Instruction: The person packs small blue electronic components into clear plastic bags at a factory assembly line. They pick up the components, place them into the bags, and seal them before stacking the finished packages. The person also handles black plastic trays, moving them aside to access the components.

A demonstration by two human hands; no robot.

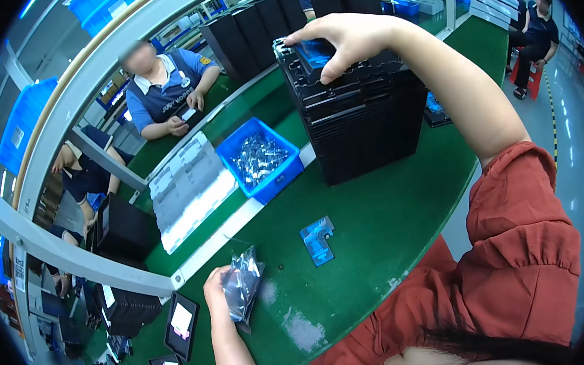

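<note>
My left hand (216, 286) is closed around a crumpled clear plastic bag (243, 286), low over the green table; what is inside the bag cannot be made out. My right hand (352, 37) reaches across the top of a tall stack of black trays (366, 125), thumb and fingers spread apart. Between them shows a flat blue-filmed part (316, 52) in the top tray; whether the fingertips touch it is unclear. A similar flat blue part (318, 241) with a notched side lies on the table between my two hands.
A blue bin (280, 183) of small metal pieces stands beyond the rail, beside a white moulded tray (190, 190). Another tray (437, 113) with a blue part sits right of the stack. A grey metal frame (100, 266) arches at left. A co-worker (168, 89) sits opposite.
</note>
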